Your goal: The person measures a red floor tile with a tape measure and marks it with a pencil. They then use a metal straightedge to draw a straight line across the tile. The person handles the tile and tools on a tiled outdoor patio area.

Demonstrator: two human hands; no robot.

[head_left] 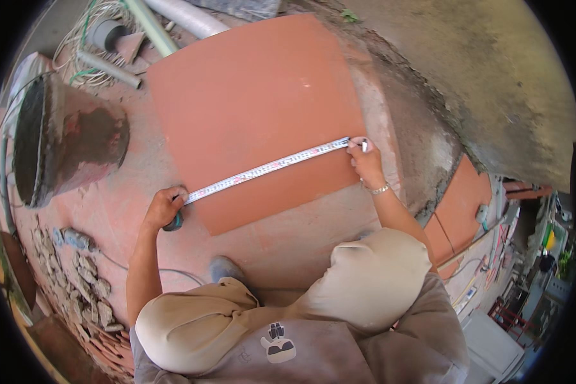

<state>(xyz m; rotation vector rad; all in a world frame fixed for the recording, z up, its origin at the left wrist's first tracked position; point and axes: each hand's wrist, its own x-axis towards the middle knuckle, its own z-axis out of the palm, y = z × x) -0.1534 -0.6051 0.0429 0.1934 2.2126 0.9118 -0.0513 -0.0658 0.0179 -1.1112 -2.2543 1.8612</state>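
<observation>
A large terracotta-coloured tile (256, 96) lies flat on the floor in front of my knees. Across its near part stretches a white tape measure (269, 168), running from the left edge up to the right edge. My left hand (165, 206) is closed round the dark tape case just off the tile's left edge. At the right edge my right hand (367, 161) pinches the tape's far end. A short white stick-like thing, perhaps a pencil or marker, also shows between those fingers. A bracelet circles my right wrist.
A mortar-crusted bucket (89, 137) lies at the left, near a power tool (77, 239) with a cord and broken rubble (77, 281). Pipes (185, 16) and coiled cable lie beyond the tile. More tiles (457, 205) rest at the right, beside a rough concrete edge (429, 96).
</observation>
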